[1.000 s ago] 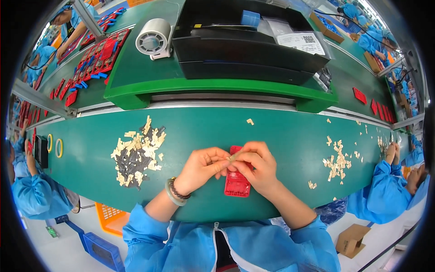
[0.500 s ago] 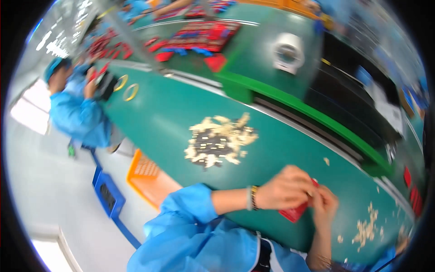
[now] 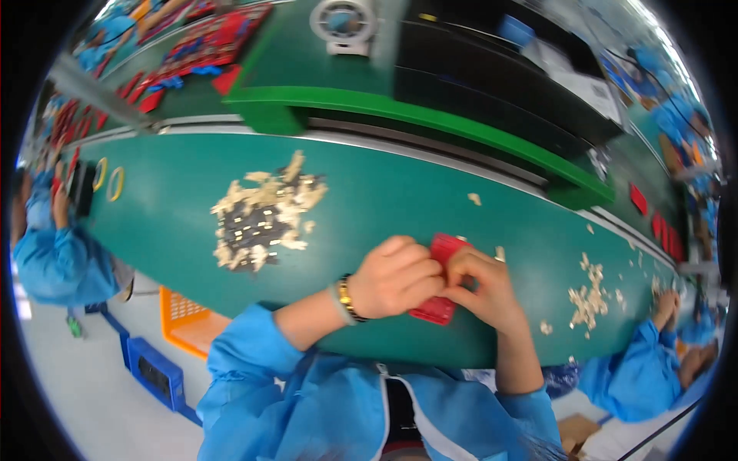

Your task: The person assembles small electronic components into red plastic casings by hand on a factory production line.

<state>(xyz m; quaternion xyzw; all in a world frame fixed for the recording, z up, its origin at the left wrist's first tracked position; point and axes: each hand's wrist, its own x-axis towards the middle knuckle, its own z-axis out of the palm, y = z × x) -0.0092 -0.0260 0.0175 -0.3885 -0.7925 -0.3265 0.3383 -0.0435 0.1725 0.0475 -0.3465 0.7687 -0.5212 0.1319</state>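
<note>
A red, flat, rectangular plastic piece lies tilted between my hands, just above or on the green table. My left hand is closed over its left side, and the curled fingers hide the middle of the piece. From the right, my right hand bends its thumb and forefinger together in a pinch at the piece's edge. Whatever sits between those fingertips is too small to make out. Left of my hands lies a pile of small dark parts with cream-coloured scraps.
Loose cream scraps lie on the green table at the right. A green-framed raised shelf runs along the back, carrying a white round fan. An orange crate stands at lower left. Co-workers sit at both sides.
The view has swung to the right, so the table and pile appear further left. My hands stay at the red piece, with more of its upper end showing now.
</note>
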